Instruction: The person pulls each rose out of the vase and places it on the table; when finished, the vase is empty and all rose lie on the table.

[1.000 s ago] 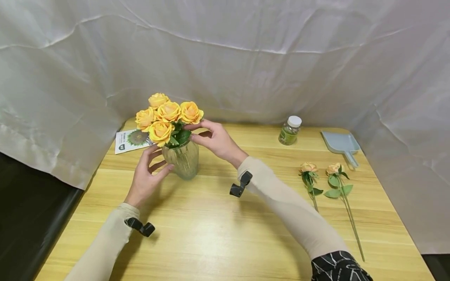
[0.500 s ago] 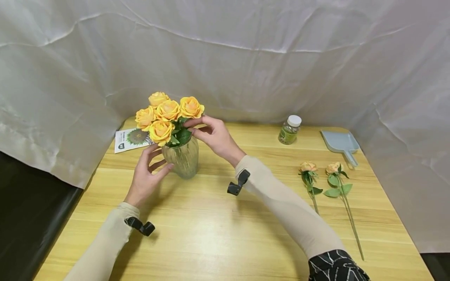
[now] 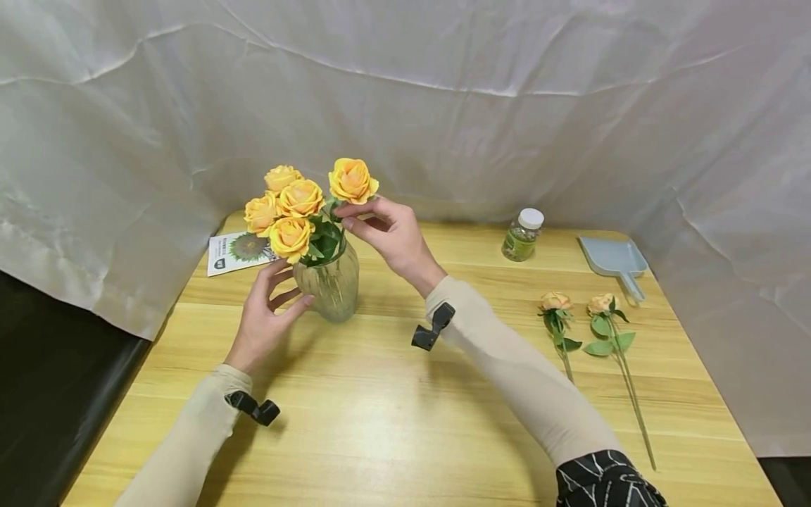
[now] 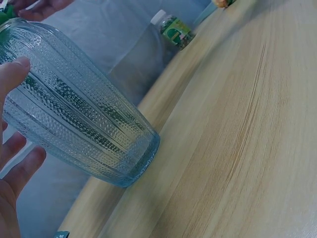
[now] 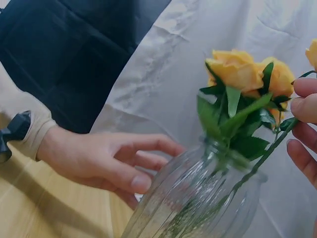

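Yellow full-petalled rose [image 3: 353, 181], green stem clamped between right hand's [image 3: 400, 239] thumb and fingers, lower end inside translucent ribbed glass vase [image 3: 332, 285] | left hand [image 3: 262, 320] curved round vase | white sunflower-pictured packet [image 3: 246, 249], green-labelled, white-capped jar [image 3: 521, 238]: lettering apparently too small to read

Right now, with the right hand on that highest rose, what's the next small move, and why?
Probably ease the highest rose a little further up with the right hand: it has risen over the last second, and its stem still runs down into the glass vase. The left hand is curved round the vase, so it can likely steady it.
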Demonstrator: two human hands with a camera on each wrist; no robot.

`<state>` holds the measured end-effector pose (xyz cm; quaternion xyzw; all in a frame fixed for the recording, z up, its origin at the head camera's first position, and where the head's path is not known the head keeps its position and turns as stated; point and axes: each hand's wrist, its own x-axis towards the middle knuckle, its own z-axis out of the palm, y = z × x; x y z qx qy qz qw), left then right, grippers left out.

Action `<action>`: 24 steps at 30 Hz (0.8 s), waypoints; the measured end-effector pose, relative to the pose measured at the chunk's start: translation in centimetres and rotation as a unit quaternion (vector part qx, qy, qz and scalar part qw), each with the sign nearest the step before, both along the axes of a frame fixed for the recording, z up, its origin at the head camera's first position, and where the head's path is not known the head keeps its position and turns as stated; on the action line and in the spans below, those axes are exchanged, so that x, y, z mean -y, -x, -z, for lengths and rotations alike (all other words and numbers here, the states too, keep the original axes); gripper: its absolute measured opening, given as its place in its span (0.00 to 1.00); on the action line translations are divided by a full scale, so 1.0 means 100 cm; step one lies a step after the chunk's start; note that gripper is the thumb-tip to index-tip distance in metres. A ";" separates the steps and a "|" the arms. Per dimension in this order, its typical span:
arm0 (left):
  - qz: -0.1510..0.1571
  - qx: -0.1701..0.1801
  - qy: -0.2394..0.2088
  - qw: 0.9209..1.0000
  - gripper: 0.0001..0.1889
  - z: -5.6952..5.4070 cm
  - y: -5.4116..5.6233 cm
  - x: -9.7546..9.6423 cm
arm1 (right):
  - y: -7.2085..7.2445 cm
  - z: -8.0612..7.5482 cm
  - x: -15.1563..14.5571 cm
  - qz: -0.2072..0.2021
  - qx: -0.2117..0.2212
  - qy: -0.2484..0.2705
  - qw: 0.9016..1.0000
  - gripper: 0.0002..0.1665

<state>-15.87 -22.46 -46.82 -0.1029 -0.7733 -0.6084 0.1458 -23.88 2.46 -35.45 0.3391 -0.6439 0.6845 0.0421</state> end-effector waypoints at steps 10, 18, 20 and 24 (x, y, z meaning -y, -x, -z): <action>-0.003 -0.002 0.004 1.000 0.39 0.001 0.000 0.000 | 0.001 -0.016 -0.006 0.021 -0.029 0.049 0.998 0.12; -0.006 -0.006 0.016 1.000 0.38 0.004 0.001 0.001 | 0.002 -0.029 -0.010 0.042 -0.056 0.090 0.993 0.14; -0.006 -0.008 0.020 1.000 0.39 0.004 0.001 0.001 | 0.003 -0.033 -0.012 0.045 -0.058 0.114 0.991 0.14; -0.007 -0.011 0.023 1.000 0.39 0.004 0.001 0.001 | 0.004 -0.040 -0.015 0.051 -0.060 0.154 0.985 0.15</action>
